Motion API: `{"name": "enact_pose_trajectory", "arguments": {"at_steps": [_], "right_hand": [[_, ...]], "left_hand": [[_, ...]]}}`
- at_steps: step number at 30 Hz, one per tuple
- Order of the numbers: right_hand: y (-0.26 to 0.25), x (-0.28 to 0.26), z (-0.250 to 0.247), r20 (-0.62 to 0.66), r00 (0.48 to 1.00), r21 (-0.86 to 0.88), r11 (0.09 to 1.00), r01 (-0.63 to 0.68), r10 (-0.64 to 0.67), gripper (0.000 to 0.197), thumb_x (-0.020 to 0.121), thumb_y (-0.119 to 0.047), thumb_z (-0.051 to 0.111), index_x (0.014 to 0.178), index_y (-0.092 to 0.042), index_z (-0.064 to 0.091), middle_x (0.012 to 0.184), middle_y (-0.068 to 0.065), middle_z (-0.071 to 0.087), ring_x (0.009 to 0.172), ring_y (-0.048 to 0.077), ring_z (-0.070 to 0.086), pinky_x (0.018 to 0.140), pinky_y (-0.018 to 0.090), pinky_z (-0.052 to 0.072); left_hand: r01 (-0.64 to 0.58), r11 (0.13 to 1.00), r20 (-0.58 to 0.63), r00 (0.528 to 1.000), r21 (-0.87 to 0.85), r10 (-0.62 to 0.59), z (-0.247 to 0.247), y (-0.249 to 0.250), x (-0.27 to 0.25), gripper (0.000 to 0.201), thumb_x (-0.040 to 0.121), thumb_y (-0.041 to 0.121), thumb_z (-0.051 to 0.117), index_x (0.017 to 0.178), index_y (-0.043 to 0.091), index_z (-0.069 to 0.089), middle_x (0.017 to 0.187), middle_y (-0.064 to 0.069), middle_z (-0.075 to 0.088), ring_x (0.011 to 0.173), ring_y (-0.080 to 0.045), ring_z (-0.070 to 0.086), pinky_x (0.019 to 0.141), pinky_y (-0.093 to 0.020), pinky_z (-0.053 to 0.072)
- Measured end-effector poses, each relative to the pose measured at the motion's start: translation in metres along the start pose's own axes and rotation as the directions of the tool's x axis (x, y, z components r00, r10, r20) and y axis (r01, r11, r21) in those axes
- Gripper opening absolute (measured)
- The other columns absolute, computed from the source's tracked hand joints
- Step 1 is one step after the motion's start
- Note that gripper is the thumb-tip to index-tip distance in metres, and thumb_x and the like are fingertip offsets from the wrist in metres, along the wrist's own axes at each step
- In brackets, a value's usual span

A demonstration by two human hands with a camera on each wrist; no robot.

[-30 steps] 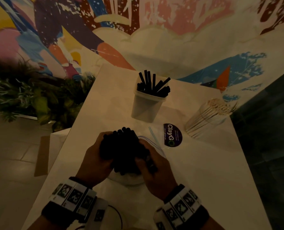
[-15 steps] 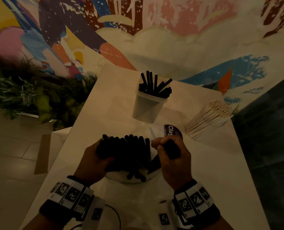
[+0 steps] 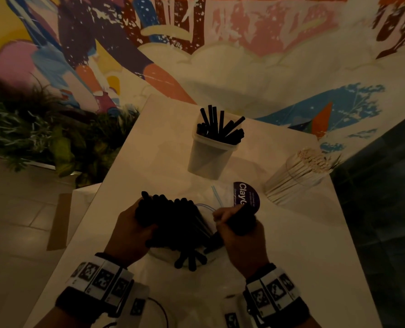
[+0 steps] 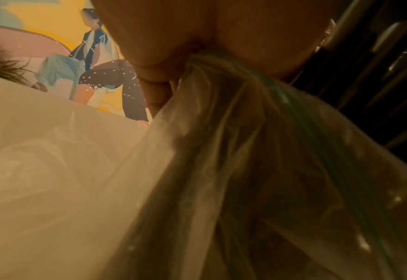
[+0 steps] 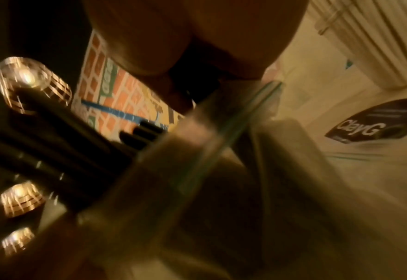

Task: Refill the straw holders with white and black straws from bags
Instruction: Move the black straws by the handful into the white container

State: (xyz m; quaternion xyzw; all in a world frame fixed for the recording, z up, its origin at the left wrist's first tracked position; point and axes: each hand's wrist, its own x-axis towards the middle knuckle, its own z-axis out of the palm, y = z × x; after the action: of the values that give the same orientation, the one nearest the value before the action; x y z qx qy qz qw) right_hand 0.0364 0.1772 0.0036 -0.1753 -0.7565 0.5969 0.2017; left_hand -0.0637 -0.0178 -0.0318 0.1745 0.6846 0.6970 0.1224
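Note:
A clear plastic bag of black straws (image 3: pixel 175 223) lies across a small white dish near the table's front. My left hand (image 3: pixel 130 230) grips the bag and the bundle from the left; in the left wrist view its fingers (image 4: pixel 154 89) pinch the bunched plastic (image 4: pixel 221 142). My right hand (image 3: pixel 239 230) is curled round a few black straws pulled out to the right, beside the bag's open rim (image 5: pixel 236 117). The white holder (image 3: pixel 208 159), partly filled with black straws, stands further back. A bundle of white straws (image 3: pixel 298 176) lies at the right.
A purple round ClayGo sticker (image 3: pixel 246 195) sits on the white table (image 3: pixel 303 256) just beyond my right hand. Plants (image 3: pixel 31 138) border the table's left side. A painted wall rises behind, and the table's right edge drops to dark floor.
My right hand has drawn away to the right from the bundle with some black straws in it. The bundle in my left hand has fanned out.

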Motion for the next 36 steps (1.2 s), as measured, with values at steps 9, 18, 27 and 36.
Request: {"name": "enact_pose_trajectory", "arguments": {"at_steps": [9,18,27,36], "right_hand": [[-0.104,0.03,-0.037,-0.053,0.971,0.432,0.871,0.235,-0.235,0.024,0.063,0.007,0.059,0.066,-0.013,0.045,0.067,0.015,0.06,0.058,0.028,0.054,0.052,0.028,0.043],[-0.164,0.128,-0.041,-0.435,0.784,0.287,0.757,0.586,-0.442,0.031,0.07,0.021,0.05,0.068,-0.009,0.046,0.067,0.007,0.06,0.049,0.025,0.048,0.05,0.03,0.042],[-0.096,0.208,-0.002,-0.298,0.911,0.364,0.848,0.386,-0.286,0.04,0.074,0.013,0.057,0.056,-0.022,0.065,0.063,-0.002,0.067,0.068,0.022,0.062,0.076,0.041,0.053],[-0.067,0.23,0.001,-0.332,0.913,0.102,0.953,0.285,-0.237,0.022,0.073,-0.028,0.07,0.08,-0.018,0.052,0.07,0.012,0.061,0.062,0.028,0.061,0.072,0.044,0.056]], "left_hand": [[-0.012,0.999,-0.011,1.0,0.049,0.013,-0.002,-0.004,-0.001,0.038,0.062,0.045,0.061,0.085,0.015,0.063,0.09,0.001,0.068,0.078,-0.016,0.065,0.072,-0.035,0.052],[0.016,1.0,-0.025,1.0,0.021,-0.016,0.001,0.004,-0.002,0.024,0.059,0.045,0.061,0.082,0.049,0.064,0.087,0.017,0.07,0.08,-0.009,0.065,0.077,-0.036,0.053],[0.09,0.991,-0.052,0.994,-0.104,-0.096,0.001,0.005,-0.005,0.049,0.043,0.077,0.072,0.08,0.045,0.067,0.085,0.01,0.071,0.084,-0.023,0.065,0.085,-0.053,0.05],[0.099,0.99,-0.072,0.992,-0.099,-0.106,0.0,0.002,-0.003,0.042,0.044,0.073,0.074,0.078,0.05,0.066,0.082,0.018,0.071,0.081,-0.012,0.065,0.088,-0.051,0.048]]}}
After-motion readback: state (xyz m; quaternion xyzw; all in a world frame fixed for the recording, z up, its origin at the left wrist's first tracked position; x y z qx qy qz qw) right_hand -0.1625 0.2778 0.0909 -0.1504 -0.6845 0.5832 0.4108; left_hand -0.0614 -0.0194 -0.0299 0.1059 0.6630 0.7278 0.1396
